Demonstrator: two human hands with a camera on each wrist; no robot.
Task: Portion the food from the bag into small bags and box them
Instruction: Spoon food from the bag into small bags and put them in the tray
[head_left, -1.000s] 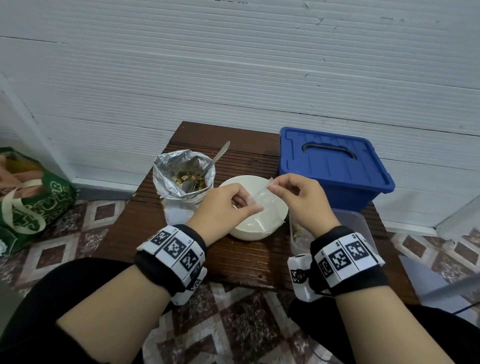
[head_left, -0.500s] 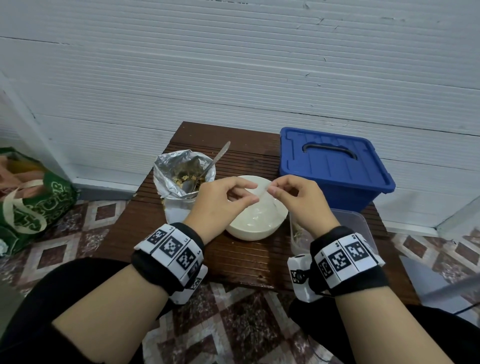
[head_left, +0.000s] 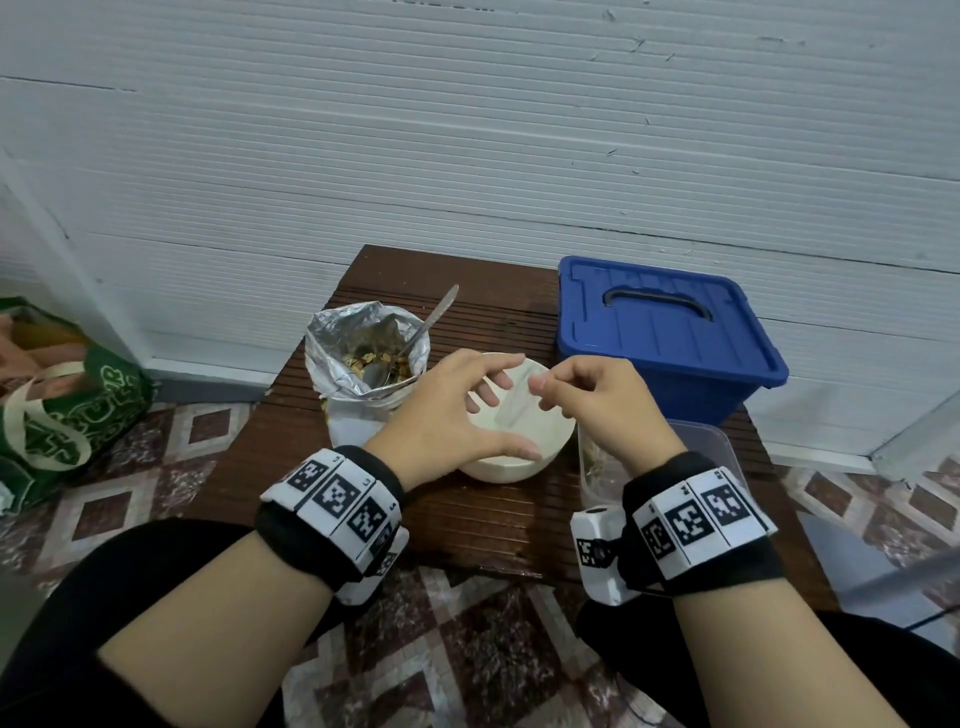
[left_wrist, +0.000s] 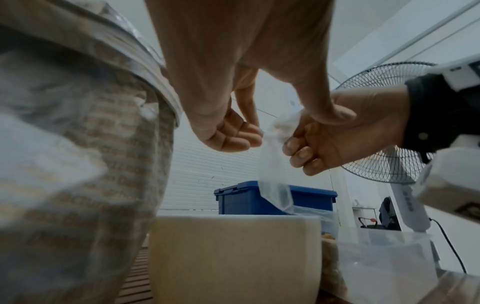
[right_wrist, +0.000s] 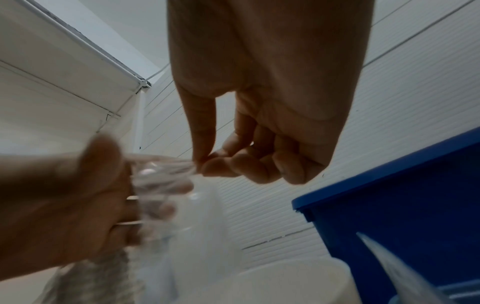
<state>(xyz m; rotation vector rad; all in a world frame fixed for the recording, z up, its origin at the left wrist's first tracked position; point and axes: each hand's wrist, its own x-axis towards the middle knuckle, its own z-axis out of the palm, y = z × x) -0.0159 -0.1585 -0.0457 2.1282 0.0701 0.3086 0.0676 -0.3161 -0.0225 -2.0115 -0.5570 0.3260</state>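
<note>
Clear plastic hangs above the white bowl (head_left: 524, 457): a small bag (left_wrist: 275, 185), its top pinched by the right hand (head_left: 597, 400) between thumb and forefinger. Beside it the left hand (head_left: 457, 410) spreads loose fingers, gripping nothing. Left of the bowl stands the foil food bag (head_left: 358, 358) with a spoon (head_left: 431, 322); right, the blue box (head_left: 670, 332).

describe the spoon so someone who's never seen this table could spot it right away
Start at the dark slatted wooden table against the white wall. At its far left stands an open foil food bag, left of the white bowl. The metal spoon stands inside that bag, bowl end buried in the food, handle leaning up and right past the rim; it is the only utensil here.
</note>
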